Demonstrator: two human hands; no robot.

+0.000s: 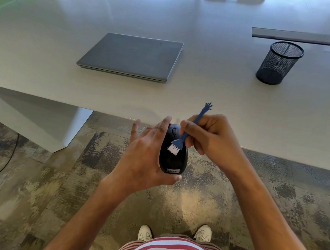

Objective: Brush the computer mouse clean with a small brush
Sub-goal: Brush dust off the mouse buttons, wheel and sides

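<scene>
Under the left hand (147,152) the black mouse (174,160) is half hidden in its grip, while the right hand (209,137) pinches the blue brush (180,141), bristles touching the mouse's top.

We were in an office: a closed laptop (131,57) and a mesh pen cup (279,63) sat on a big white tabletop (49,46), over patchy carpet (40,194).

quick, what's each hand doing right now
Left hand: holding the black computer mouse from its side, fingers partly spread.
Right hand: closed on the small blue white-bristled brush, bristles on the mouse.
</scene>
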